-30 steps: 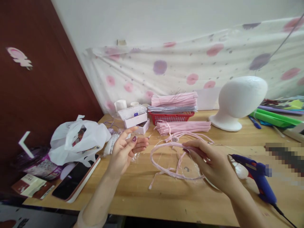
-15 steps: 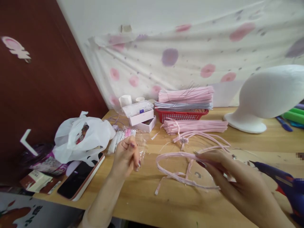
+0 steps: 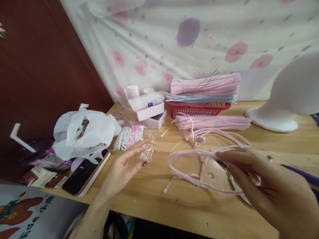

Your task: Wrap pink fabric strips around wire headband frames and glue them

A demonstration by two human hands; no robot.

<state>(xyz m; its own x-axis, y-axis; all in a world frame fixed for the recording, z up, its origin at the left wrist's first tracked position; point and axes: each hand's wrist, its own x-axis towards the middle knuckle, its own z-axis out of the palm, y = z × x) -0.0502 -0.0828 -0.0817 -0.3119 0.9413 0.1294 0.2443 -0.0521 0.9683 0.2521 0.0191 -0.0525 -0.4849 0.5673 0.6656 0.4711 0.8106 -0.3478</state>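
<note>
My right hand point(image 3: 266, 186) pinches one end of a pink fuzzy hoop point(image 3: 189, 152), which is held over the wooden table. Fingers apart and holding nothing, my left hand point(image 3: 127, 166) is left of the hoop, beside a clear bag of pearl beads point(image 3: 132, 134). Behind the hoop lie loose pink stems with a small greyish tuft point(image 3: 200, 139). A thick bundle of pink stems point(image 3: 214, 122) rests in front of a red basket point(image 3: 196, 110), on which more pink and blue-grey bundles are stacked.
White boxes point(image 3: 151, 112) stand left of the basket. A white foam head point(image 3: 296, 89) is at the right, and part of a dark blue tool point(image 3: 302, 176) shows behind my right hand. At the left are a phone point(image 3: 82, 177), a white plastic bag point(image 3: 84, 132) and a cup with a straw.
My left hand has opened from curled fingers to spread ones. The view has shifted downward and a little left. My right hand still pinches the hoop.
</note>
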